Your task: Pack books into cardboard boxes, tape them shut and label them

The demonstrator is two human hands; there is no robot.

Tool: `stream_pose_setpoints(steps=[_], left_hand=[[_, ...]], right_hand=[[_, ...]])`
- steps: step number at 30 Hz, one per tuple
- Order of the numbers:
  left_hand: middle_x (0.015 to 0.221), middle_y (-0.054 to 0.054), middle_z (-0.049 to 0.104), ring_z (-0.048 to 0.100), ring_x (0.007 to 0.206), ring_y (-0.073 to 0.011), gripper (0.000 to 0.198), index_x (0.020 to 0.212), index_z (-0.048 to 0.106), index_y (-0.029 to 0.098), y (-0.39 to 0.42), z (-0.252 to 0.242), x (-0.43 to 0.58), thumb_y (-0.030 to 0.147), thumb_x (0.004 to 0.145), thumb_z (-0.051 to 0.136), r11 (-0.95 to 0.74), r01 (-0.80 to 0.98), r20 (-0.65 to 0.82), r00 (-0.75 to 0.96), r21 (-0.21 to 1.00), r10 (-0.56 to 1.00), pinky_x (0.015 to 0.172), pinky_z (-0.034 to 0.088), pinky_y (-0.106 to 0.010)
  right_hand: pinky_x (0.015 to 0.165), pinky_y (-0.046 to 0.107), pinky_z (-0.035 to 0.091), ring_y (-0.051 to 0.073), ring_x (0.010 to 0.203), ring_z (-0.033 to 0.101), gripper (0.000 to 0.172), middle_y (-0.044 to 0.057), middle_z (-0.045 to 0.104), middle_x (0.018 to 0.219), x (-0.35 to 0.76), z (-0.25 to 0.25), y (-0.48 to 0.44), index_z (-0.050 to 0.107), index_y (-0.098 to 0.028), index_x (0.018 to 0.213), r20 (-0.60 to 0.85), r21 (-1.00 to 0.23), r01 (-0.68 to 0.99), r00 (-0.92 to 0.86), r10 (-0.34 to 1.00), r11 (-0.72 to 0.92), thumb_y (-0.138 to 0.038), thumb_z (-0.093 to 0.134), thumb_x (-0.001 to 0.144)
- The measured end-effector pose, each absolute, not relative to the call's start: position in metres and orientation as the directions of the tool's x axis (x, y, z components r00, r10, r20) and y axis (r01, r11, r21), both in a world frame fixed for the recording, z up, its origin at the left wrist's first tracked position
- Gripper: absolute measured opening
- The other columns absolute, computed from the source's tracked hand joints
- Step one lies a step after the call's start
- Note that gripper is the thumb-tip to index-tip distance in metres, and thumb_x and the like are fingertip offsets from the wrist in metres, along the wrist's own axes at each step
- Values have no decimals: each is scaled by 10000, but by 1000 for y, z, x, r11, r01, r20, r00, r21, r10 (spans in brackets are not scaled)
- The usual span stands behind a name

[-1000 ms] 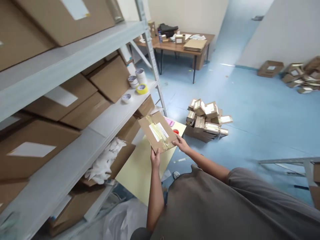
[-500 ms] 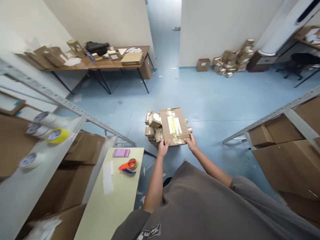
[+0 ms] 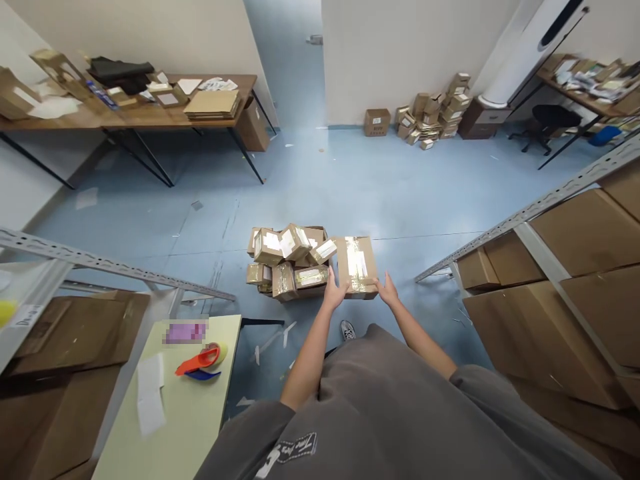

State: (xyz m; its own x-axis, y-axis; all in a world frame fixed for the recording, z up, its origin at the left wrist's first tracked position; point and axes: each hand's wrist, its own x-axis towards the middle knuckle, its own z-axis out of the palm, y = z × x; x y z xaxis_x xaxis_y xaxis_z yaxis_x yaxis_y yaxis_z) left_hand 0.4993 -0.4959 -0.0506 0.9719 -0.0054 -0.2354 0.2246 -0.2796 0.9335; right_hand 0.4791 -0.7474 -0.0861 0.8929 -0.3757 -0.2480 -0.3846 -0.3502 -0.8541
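A taped cardboard box [image 3: 357, 261] with a white label sits low in front of me, right of a pile of smaller boxes; it seems to rest on the floor. Beside its near left corner is my left hand [image 3: 335, 291], fingers stretched forward and thumb apart, the thumb overlapping the box's edge. By the near right corner my right hand [image 3: 387, 291] is likewise open, its thumb close to the cardboard and its fingers clear of the side. Small labelled parcels [image 3: 283, 243] fill and overtop a larger carton to the left.
A pale green table [image 3: 200, 413] at left bears an orange tape dispenser [image 3: 197, 361] and papers. Metal shelving with cartons [image 3: 543, 327] stands on the right, more cartons [image 3: 75, 333] on the left. Stacked boxes [image 3: 435, 117] line the far wall near a brown desk [image 3: 170, 120].
The box has gone from being held partly over the pile to a lower spot right of it. Both hands have loosened their grip. The view has shifted right.
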Motion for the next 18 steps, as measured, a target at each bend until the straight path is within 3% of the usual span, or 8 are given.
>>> stream_pose_setpoints(steps=[4,10,14,18], left_hand=[[1791,-111,295,242,1669,-312,937,1737,274,274,-475,-42,496,481,945,730,-319,174,-153,984,932,88,1356,233,-491],[1707,-125,452,420,1586,-321,728,1666,429,272,-426,-39,472,462,999,651,-269,266,-173,929,926,326,1276,405,-486],[1685,-131,481,471,1548,-314,680,1627,485,257,-390,-39,446,422,991,660,-241,242,-120,895,940,430,1231,467,-475],[1670,-136,499,468,1552,-304,631,1591,525,238,-338,-32,404,377,988,649,-236,227,-66,838,945,541,1251,446,-487]], right_hand=[[1268,538,382,352,1526,488,813,213,518,1639,503,-78,-752,523,-140,1566,-161,-834,-318,922,-352,-451,-602,589,901],[1185,539,474,339,1479,536,760,176,524,1647,537,-36,-713,488,-202,1605,-10,-889,-97,981,-193,-448,-562,569,940],[1161,522,499,330,1472,538,713,155,546,1631,543,-15,-656,509,-234,1593,53,-898,30,998,-40,-439,-533,589,951],[1187,539,475,333,1463,543,690,158,570,1603,532,-2,-579,523,-221,1581,108,-888,163,983,150,-431,-525,583,965]])
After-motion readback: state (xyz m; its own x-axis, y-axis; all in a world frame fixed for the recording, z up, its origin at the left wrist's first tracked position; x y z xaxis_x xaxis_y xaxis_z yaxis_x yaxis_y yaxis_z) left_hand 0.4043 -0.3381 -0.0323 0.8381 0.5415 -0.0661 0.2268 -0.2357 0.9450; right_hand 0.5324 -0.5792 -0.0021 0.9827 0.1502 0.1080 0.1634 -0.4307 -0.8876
